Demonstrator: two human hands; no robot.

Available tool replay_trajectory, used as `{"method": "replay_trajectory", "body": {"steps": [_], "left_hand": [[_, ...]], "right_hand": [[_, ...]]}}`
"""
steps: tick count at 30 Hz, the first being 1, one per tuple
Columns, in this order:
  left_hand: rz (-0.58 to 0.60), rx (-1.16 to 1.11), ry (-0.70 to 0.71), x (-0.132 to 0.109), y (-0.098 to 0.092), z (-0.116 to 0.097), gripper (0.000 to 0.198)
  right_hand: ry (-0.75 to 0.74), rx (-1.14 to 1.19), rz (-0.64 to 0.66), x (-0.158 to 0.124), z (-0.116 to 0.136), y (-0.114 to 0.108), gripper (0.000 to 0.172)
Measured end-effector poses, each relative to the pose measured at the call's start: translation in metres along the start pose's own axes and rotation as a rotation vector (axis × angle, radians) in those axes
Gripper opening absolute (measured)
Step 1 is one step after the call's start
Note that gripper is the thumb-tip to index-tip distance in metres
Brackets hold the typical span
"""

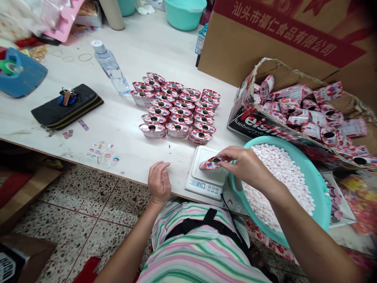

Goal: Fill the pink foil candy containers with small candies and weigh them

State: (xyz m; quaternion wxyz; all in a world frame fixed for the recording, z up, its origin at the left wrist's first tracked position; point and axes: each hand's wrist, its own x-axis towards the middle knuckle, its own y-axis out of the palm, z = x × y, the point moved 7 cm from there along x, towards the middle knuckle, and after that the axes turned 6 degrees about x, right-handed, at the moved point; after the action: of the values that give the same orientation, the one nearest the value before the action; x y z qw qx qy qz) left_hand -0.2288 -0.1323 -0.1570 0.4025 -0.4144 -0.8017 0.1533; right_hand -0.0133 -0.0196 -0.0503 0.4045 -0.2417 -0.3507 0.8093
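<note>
A small red-and-white oval container [207,163] with a dark round opening in its top stands on a white digital scale [196,189], whose lit display seems to read about 84.7. My right hand [243,164] is over the container's right end, thumb and fingertips pinched together at the opening. Whatever they hold is too small or hidden to make out. My left hand [159,182] rests at the table's front edge, left of the scale, loosely curled and holding nothing. Behind the scale, several matching containers [181,111] stand in close rows, openings up.
At right, a turquoise basin [322,204] holds white pellet-like candies [278,182]. Behind it, a torn-edged carton [244,114] is full of similar containers. A water bottle [111,68] and a black pouch [66,108] lie on the left, near loose stickers [103,153].
</note>
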Motion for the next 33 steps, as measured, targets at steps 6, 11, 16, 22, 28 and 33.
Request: {"method": "replay_trajectory", "body": {"steps": [6,11,16,22,28,33], "left_hand": [[0.009,0.005,0.006,0.000,0.001,0.000,0.029],[0.011,0.000,0.000,0.000,0.002,0.001,0.029],[0.016,-0.001,0.002,0.000,0.002,0.000,0.030],[0.017,0.001,0.003,0.000,0.002,0.001,0.030],[0.021,0.010,-0.002,0.000,0.002,0.001,0.031],[0.034,0.018,-0.014,0.000,0.003,0.001,0.031]], "right_hand": [[0.000,0.009,0.002,0.001,0.002,0.001,0.011],[0.001,0.008,-0.001,0.001,0.005,-0.001,0.011],[0.014,0.007,0.004,0.003,0.004,0.001,0.011],[-0.005,-0.014,0.012,0.005,0.007,0.002,0.009],[0.012,-0.097,-0.116,-0.013,-0.002,-0.022,0.013],[0.233,-0.374,-0.258,-0.053,-0.054,-0.053,0.025]]}}
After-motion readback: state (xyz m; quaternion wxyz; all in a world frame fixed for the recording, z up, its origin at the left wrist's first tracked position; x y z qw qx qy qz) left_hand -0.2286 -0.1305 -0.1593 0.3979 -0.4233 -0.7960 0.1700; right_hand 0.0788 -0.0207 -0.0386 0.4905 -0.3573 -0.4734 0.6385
